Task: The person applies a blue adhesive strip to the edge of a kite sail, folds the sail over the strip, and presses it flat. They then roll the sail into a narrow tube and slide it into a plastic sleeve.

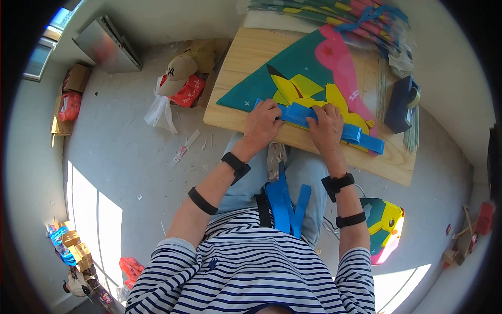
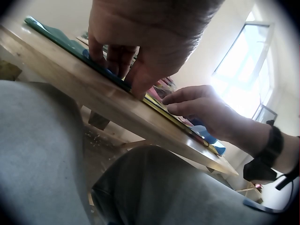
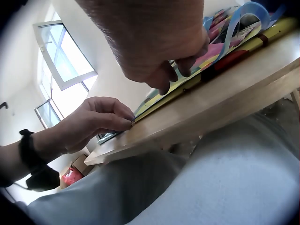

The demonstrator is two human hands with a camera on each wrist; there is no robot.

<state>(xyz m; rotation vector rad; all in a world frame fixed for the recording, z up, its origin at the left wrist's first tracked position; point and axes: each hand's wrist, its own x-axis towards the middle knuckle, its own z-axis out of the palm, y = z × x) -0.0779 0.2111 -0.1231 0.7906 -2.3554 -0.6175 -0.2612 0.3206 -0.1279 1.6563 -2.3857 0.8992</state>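
A triangular kite (image 1: 298,63), dark green and pink with a yellow cartoon figure, lies on the wooden table. Along its near edge runs a blue ribbon (image 1: 351,133), folded into loops. My left hand (image 1: 263,122) pinches the kite's near edge by the ribbon's left end, thumb below and fingers bent over the top. To its right, my right hand (image 1: 328,128) holds the ribbon with bent fingers, thumb toward the left hand. From the right wrist view, the left hand (image 3: 101,121) has thumb and forefinger together at the edge.
A tape dispenser (image 1: 401,104) and thin sticks (image 1: 413,131) are at the table's right side. Bundled printed kites (image 1: 334,13) lie at the back. More blue ribbons (image 1: 282,204) hang over my lap. Another yellow-and-green printed piece (image 1: 384,225) is on the floor at right.
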